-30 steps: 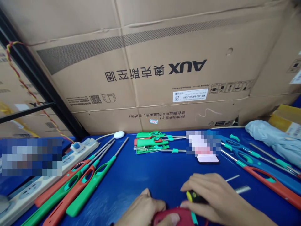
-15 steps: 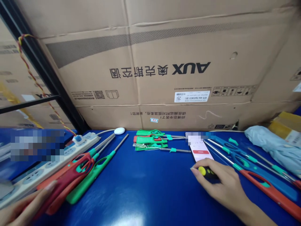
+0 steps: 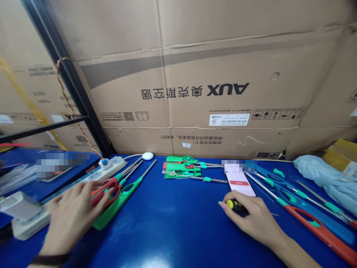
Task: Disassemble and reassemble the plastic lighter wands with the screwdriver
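Observation:
On the left, my left hand lies over a bundle of long-necked lighters. Its fingers and thumb close around the handle of a red lighter, much of which they cover. Beside that bundle, a green lighter rests on the blue table. My right hand grips a screwdriver by its black and yellow handle. A thin shaft shows past the far side of this hand. Just beyond the fingers lies a phone with its screen lit.
Green and red lighters lie at the back middle. To the right are an orange-red lighter, blue lighters and a grey plastic bag. A power strip runs along the left. A large cardboard box stands behind.
My left hand has moved up and forward onto the red lighter's handle. My right hand, with the screwdriver, has shifted slightly left and down. The view has turned a little left.

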### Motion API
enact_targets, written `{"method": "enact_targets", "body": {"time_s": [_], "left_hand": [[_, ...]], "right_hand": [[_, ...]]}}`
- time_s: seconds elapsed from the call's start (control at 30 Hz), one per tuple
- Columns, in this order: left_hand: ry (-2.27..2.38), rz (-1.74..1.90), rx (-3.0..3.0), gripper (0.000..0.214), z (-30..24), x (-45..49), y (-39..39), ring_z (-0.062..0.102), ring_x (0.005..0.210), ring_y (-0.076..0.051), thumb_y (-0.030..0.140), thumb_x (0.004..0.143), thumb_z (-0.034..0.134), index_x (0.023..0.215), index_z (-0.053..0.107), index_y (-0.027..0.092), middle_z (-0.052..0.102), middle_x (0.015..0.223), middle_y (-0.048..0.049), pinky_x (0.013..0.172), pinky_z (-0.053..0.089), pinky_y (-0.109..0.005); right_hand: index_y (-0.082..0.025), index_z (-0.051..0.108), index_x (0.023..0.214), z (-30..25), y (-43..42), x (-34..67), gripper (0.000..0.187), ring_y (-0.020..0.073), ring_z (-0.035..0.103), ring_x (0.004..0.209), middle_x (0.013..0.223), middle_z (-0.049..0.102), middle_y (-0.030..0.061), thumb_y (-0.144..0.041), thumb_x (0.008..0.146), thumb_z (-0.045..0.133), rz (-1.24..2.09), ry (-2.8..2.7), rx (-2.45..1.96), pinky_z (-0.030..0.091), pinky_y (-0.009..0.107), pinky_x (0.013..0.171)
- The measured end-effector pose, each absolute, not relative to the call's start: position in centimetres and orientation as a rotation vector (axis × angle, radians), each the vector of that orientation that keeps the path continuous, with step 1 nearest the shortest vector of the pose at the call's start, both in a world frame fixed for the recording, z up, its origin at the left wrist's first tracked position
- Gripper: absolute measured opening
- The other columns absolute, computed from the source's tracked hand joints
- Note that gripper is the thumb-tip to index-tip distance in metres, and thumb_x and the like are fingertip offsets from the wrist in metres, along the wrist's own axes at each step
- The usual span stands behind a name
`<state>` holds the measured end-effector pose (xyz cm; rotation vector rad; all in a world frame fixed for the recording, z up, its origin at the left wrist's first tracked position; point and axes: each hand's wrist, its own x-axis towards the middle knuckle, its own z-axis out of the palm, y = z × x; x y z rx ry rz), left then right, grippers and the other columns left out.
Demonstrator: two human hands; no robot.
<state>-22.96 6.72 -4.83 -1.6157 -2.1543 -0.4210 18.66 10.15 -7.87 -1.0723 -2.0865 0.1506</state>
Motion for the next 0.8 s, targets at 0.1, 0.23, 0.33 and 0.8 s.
{"method": "enact_targets", "body": {"time_s": [0.1, 0.23, 0.33, 0.8], "left_hand": [[-1.908, -0.431, -1.997, 0.034, -4.8, -17.4, 9.0, 0.05, 0.107, -0.03, 0.047, 0.087, 0.047, 0.109, 0.053, 0.021, 0.058, 0.107, -0.0097, 0.09, 0.033, -0.046], [-1.652, -0.522, -2.443, 0.037, -6.1, -12.4, 13.2, 0.046, 0.109, -0.032, 0.045, 0.085, 0.052, 0.113, 0.053, 0.022, 0.051, 0.115, -0.0113, 0.09, 0.034, -0.049], [-1.595, -0.552, -2.513, 0.048, -6.9, -10.6, 16.3, 0.045, 0.11, -0.031, 0.048, 0.082, 0.057, 0.122, 0.048, 0.023, 0.047, 0.119, -0.0116, 0.09, 0.036, -0.047], [-1.51, -0.673, -2.582, 0.053, -8.6, -9.1, 20.0, 0.048, 0.097, -0.027, 0.062, 0.079, 0.055, 0.109, 0.051, 0.018, 0.052, 0.106, -0.0082, 0.079, 0.038, -0.037]], "right_hand": [[-0.023, 0.059, 0.076, -8.1, 10.4, 18.9, 0.021, 0.0124, 0.056, 0.052, 0.064, 0.063, -0.0014, -0.038, 0.088, 0.051, 0.153, -2.083, -1.093, 0.047, 0.022, 0.054], [-0.023, 0.058, 0.076, -8.4, 10.6, 19.1, 0.022, 0.0128, 0.057, 0.055, 0.064, 0.063, -0.001, -0.039, 0.088, 0.051, 0.175, -2.101, -1.121, 0.047, 0.023, 0.056], [-0.022, 0.057, 0.076, -8.5, 10.5, 19.1, 0.021, 0.0122, 0.055, 0.053, 0.063, 0.062, -0.0017, -0.038, 0.089, 0.051, 0.199, -2.135, -1.117, 0.046, 0.023, 0.056], [-0.024, 0.058, 0.077, -8.5, 11.1, 19.0, 0.02, 0.015, 0.061, 0.059, 0.072, 0.065, -0.0002, -0.039, 0.088, 0.051, 0.13, -2.136, -1.176, 0.047, 0.025, 0.055]]}}
